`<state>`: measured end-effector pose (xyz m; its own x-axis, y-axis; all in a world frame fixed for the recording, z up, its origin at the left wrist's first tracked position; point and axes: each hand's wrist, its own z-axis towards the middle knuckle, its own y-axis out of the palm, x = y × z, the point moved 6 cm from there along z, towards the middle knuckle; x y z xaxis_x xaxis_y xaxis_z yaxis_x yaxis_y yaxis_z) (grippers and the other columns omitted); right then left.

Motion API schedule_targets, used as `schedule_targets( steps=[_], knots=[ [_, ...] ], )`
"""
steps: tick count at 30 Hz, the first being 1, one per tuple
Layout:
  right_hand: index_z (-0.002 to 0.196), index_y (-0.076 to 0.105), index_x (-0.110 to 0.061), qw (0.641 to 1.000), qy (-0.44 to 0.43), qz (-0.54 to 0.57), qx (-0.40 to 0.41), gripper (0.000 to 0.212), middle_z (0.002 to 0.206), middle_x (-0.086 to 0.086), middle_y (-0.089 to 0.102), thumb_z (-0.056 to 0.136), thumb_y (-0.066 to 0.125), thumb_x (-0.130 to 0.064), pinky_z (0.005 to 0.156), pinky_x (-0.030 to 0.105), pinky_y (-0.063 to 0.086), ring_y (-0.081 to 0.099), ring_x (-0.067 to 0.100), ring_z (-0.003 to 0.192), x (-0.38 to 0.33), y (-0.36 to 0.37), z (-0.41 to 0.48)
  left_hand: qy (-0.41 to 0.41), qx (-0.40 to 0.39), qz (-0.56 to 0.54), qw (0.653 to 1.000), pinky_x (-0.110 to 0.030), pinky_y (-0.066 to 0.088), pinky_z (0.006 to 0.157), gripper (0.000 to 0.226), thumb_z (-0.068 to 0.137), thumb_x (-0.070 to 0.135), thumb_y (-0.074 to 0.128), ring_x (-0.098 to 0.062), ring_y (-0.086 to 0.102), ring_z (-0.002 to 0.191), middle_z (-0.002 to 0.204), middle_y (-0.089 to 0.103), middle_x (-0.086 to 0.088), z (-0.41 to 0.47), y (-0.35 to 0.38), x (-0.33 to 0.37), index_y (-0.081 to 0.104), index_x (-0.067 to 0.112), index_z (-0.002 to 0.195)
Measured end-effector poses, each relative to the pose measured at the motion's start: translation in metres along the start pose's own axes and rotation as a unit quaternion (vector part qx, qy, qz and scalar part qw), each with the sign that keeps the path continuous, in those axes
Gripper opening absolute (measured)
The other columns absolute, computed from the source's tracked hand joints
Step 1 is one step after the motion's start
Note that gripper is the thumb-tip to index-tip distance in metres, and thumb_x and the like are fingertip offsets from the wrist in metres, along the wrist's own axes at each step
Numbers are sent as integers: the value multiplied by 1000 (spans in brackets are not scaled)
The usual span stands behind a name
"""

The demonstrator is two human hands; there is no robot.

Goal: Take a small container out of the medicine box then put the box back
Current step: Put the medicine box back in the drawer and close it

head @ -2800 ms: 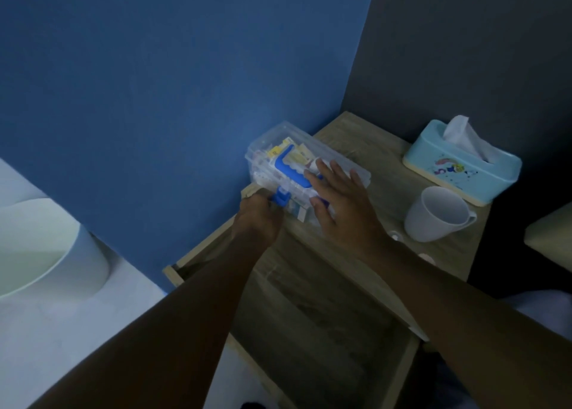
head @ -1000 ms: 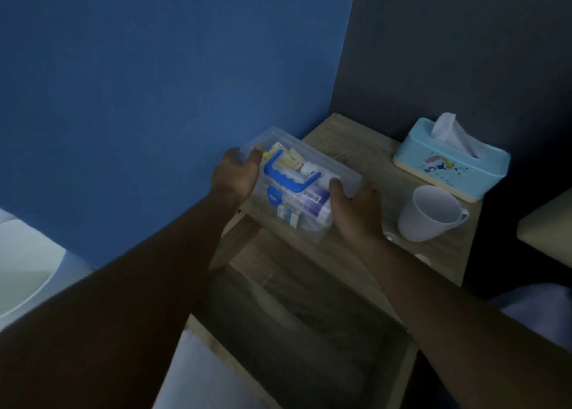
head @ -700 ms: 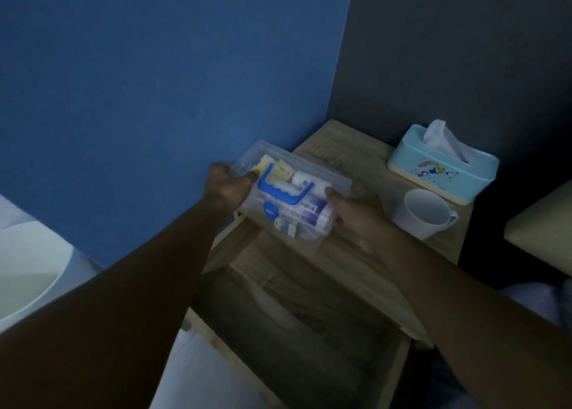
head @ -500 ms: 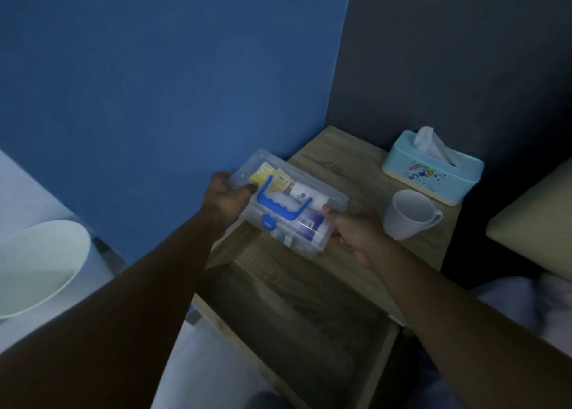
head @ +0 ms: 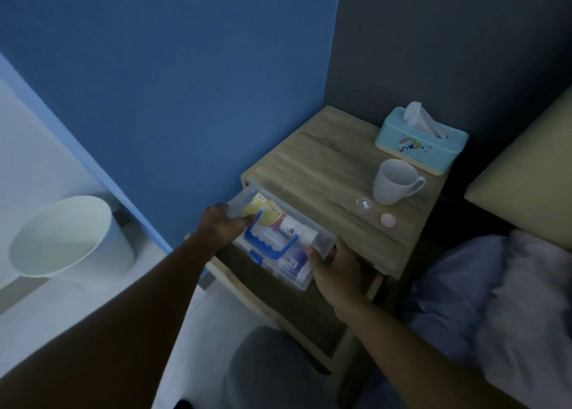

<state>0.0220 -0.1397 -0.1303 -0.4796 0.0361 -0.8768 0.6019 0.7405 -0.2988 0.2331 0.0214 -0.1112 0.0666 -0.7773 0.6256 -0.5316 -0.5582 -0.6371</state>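
Note:
The medicine box [head: 280, 238] is a clear plastic case with a blue handle and blue latch, packed with colourful packets. I hold it by both ends inside the open drawer [head: 247, 288] of the wooden nightstand [head: 325, 173]. My left hand [head: 221, 227] grips its far left end and my right hand [head: 335, 269] grips its near right end. A small clear round container [head: 363, 204] sits on the nightstand top beside a small pink round lid [head: 388, 220].
A white mug [head: 393, 181] and a light blue tissue box [head: 421, 139] stand at the back right of the nightstand. A pale bin [head: 66, 238] sits on the floor at left. Bedding [head: 495, 300] lies at right. Blue wall runs close behind the drawer.
Both hands lifted the closed box off the nightstand top and lowered it toward me into the open drawer. The small container and pink lid on the top have come into clear view.

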Motion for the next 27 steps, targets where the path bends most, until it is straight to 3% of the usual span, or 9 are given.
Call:
schedule_targets(
  steps=[6, 8, 11, 15, 18, 21, 24, 27],
  knots=[
    [133, 50, -32, 998, 56, -22, 23, 51, 125, -3, 62, 87, 70, -38, 76, 27, 55, 64, 10, 102, 41, 8, 10, -22, -60, 2, 998, -46, 50, 100, 81, 71, 50, 80, -27, 55, 122, 131, 55, -12, 20, 49, -37, 48, 15, 136],
    [141, 44, -29, 997, 73, -23, 26, 58, 131, 0, 59, 88, 69, -34, 73, 24, 50, 61, 12, 105, 52, 8, 17, -13, -83, 8, 996, -49, 49, 101, 87, 66, 56, 78, -27, 55, 123, 133, 55, -11, 29, 63, -44, 47, 16, 137],
    [147, 37, -28, 994, 91, -43, 42, 65, 136, 2, 56, 90, 67, -34, 77, 26, 49, 60, 15, 111, 67, 12, 24, -8, -93, -6, 996, -47, 55, 94, 110, 44, 73, 67, -25, 59, 118, 132, 57, -10, 48, 80, -61, 47, 18, 137],
    [145, 38, -33, 989, 110, -77, 64, 62, 135, 1, 58, 90, 66, -35, 80, 29, 51, 62, 17, 115, 85, 18, 30, -13, -71, -32, 997, -40, 57, 86, 98, 68, 57, 74, -28, 58, 118, 141, 48, -16, 50, 94, -61, 36, 12, 145],
    [148, 36, -30, 985, 126, -98, 67, 64, 137, 3, 55, 92, 65, -34, 78, 27, 47, 59, 19, 120, 93, 20, 35, -23, -61, -16, 998, -39, 54, 87, 84, 86, 44, 69, -32, 54, 123, 147, 41, -19, 53, 106, -61, 29, 9, 150],
    [149, 34, -30, 983, 134, -106, 73, 66, 138, 2, 55, 91, 66, -34, 78, 27, 46, 59, 19, 121, 99, 21, 38, -22, -62, -5, 998, -49, 49, 101, 84, 89, 47, 64, -34, 46, 131, 151, 34, -19, 54, 112, -63, 24, 8, 152],
    [149, 34, -32, 982, 138, -107, 75, 69, 139, 2, 54, 89, 69, -34, 78, 27, 47, 59, 20, 122, 100, 21, 41, 0, -64, -7, 998, -50, 48, 101, 98, 72, 74, 57, -29, 50, 128, 147, 42, -14, 57, 111, -64, 31, 16, 147],
    [143, 43, -26, 981, 136, -129, 58, 61, 134, 3, 58, 89, 70, -32, 71, 21, 44, 61, 17, 111, 95, 18, 43, 3, -50, 1, 999, -45, 49, 99, 82, 85, 56, 62, -29, 49, 128, 147, 40, -13, 48, 108, -63, 30, 15, 149]
  ],
)
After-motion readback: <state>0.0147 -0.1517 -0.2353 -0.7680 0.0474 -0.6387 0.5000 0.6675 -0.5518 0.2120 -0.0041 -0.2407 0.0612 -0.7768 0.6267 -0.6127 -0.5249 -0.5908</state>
